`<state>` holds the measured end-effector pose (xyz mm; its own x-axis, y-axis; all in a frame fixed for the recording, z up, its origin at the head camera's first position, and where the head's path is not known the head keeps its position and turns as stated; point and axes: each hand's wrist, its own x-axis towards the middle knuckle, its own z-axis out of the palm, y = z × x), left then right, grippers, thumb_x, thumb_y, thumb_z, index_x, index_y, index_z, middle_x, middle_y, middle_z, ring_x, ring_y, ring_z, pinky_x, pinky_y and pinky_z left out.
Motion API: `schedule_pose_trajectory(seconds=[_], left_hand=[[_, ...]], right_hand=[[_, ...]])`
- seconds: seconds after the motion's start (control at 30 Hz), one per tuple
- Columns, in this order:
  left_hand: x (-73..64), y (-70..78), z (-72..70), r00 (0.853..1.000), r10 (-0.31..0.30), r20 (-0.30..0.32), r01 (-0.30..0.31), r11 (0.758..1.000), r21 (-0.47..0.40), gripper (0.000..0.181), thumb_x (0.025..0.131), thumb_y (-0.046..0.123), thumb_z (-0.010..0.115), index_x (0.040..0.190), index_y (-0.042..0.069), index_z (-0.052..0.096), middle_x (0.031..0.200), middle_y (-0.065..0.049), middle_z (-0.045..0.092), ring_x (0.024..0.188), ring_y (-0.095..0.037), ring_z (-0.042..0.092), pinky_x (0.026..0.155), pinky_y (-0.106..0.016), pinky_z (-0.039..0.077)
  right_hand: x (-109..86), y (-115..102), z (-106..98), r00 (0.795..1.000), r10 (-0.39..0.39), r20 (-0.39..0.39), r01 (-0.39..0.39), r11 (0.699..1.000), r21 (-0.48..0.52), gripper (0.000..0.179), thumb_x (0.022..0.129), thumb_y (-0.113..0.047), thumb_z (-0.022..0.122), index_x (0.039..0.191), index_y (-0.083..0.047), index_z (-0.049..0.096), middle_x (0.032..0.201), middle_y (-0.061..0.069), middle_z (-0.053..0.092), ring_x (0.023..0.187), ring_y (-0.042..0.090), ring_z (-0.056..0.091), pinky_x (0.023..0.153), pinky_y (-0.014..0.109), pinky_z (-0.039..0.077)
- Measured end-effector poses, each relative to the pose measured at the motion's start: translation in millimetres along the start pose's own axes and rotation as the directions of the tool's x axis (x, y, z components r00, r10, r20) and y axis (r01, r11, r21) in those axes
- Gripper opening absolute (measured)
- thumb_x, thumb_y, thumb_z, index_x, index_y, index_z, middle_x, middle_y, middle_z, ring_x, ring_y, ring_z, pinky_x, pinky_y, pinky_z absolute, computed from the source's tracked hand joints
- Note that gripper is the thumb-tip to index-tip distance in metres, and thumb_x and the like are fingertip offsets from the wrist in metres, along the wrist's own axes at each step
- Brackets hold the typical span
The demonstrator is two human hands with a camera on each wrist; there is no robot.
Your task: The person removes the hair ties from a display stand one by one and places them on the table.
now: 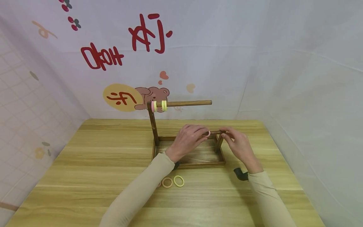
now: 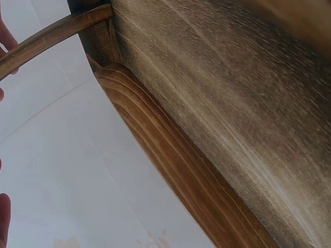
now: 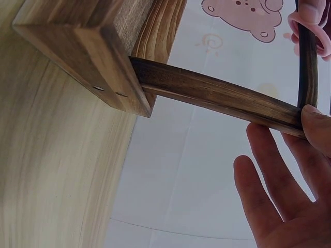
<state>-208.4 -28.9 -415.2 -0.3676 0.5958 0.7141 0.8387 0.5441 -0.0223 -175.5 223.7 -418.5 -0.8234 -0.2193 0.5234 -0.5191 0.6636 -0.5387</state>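
Observation:
A brown wooden rack (image 1: 190,165) stands on the table, with a tray base, a tall left post carrying an upper bar (image 1: 190,103), and a short right post (image 1: 219,142) carrying a lower bar (image 1: 216,132). My left hand (image 1: 187,138) pinches a pink ring (image 1: 209,133), which is around the lower bar. At that bar's right end, my right hand (image 1: 237,142) grips the corner where bar and post meet. In the right wrist view, its thumb (image 3: 316,126) presses the corner while other fingers extend below. The left wrist view shows mostly the tray's wood and little of the hand.
Near the left end of the upper bar hang a pink ring (image 1: 152,106) and several yellow rings (image 1: 164,106). In front of the tray lie an orange ring (image 1: 167,187), a yellow ring (image 1: 179,185) and a partly hidden pink one. Printed cloth (image 1: 215,63) encloses the table.

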Motion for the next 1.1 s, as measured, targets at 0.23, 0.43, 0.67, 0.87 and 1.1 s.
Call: schedule_pose_trajectory(seconds=[0.23,0.43,0.67,0.87,1.1], left_hand=[[-2.7,-1.7,-0.6,1.0,0.008,-0.013,-0.008,0.999,-0.033,0.033,0.088,0.021,0.085,0.118,0.011,0.076,0.118,-0.002,0.075,0.108,-0.017,0.07,0.096,-0.036,0.055],[-5.2,-3.4,-2.0,1.0,0.0,0.002,0.0,0.999,-0.049,0.03,0.094,0.024,0.079,0.121,0.01,0.075,0.12,-0.003,0.074,0.11,-0.018,0.069,0.097,-0.034,0.055],[-6.4,-4.6,-3.0,1.0,0.005,-0.015,-0.006,0.998,-0.068,0.03,0.093,0.022,0.08,0.12,0.009,0.075,0.119,-0.004,0.073,0.109,-0.019,0.07,0.097,-0.035,0.055],[-7.0,-5.4,-4.3,1.0,0.001,-0.011,-0.002,0.998,-0.07,0.03,0.093,0.021,0.08,0.12,0.009,0.074,0.121,-0.005,0.072,0.111,-0.019,0.069,0.099,-0.034,0.054],[-7.9,-5.6,-4.6,1.0,-0.006,-0.007,0.006,0.998,-0.067,0.03,0.092,0.02,0.081,0.119,0.009,0.074,0.121,-0.005,0.072,0.111,-0.019,0.069,0.1,-0.033,0.054]], right_hand=[[-0.2,-0.3,0.3,1.0,0.004,-0.001,-0.004,1.0,-0.003,0.025,0.098,-0.003,0.07,0.123,-0.007,0.071,0.118,0.017,0.074,0.103,0.041,0.073,0.08,0.056,0.061],[0.0,-0.3,0.5,1.0,0.007,0.001,-0.007,1.0,-0.004,0.025,0.098,-0.004,0.07,0.124,-0.007,0.071,0.118,0.017,0.074,0.102,0.041,0.073,0.08,0.057,0.061],[-0.2,-0.3,0.6,1.0,0.009,0.0,-0.009,1.0,-0.001,0.026,0.098,-0.003,0.07,0.124,-0.006,0.071,0.119,0.017,0.074,0.102,0.041,0.073,0.08,0.057,0.061],[-0.4,-0.4,0.5,1.0,0.003,-0.006,-0.002,1.0,0.005,0.026,0.098,-0.002,0.07,0.124,-0.006,0.071,0.119,0.018,0.074,0.101,0.041,0.073,0.08,0.057,0.061],[-0.3,-0.2,0.6,1.0,0.008,-0.008,-0.008,1.0,0.003,0.026,0.098,-0.003,0.07,0.123,-0.007,0.071,0.118,0.017,0.074,0.102,0.04,0.073,0.081,0.057,0.061]])
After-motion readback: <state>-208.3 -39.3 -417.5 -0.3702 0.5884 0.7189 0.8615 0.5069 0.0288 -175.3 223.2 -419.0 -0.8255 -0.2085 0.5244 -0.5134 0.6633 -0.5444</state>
